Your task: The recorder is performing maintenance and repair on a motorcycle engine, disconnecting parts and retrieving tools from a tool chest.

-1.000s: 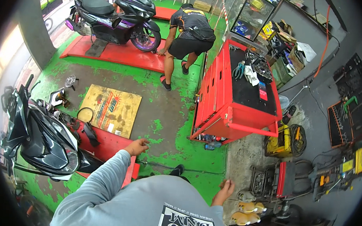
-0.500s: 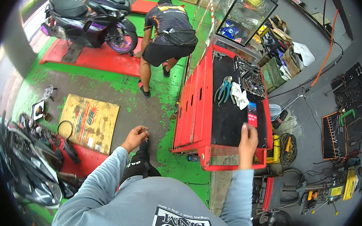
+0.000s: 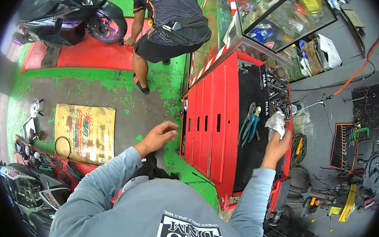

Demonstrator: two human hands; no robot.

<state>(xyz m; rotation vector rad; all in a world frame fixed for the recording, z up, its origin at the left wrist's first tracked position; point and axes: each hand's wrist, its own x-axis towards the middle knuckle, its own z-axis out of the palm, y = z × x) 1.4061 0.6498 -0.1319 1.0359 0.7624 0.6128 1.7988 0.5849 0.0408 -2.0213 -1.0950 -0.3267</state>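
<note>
On top of the red tool cart (image 3: pixel 212 163), my right hand (image 3: pixel 278 146) is closed around the lower end of a crumpled white rag (image 3: pixel 277 123). Just left of the rag lie pliers with blue-green handles (image 3: pixel 250 126), on the cart's black mat (image 3: pixel 249 165). My left hand (image 3: pixel 159 137) hangs in the air left of the cart, holding nothing, its fingers loosely bent and apart. The tips of my right fingers are partly hidden by the rag.
Sockets and metal parts (image 3: pixel 279 87) fill the cart's right side. Ahead, a person (image 3: pixel 171 26) bends beside a dark scooter (image 3: pixel 70 13) on a red platform (image 3: pixel 95 54). Flattened cardboard (image 3: pixel 84 134) lies on the floor at left; a glass case (image 3: pixel 286 20) stands behind the cart.
My right hand has moved forward along the cart onto the white rag and closed on it. My left hand has moved right, nearer the cart. The red card beside the rag no longer shows.
</note>
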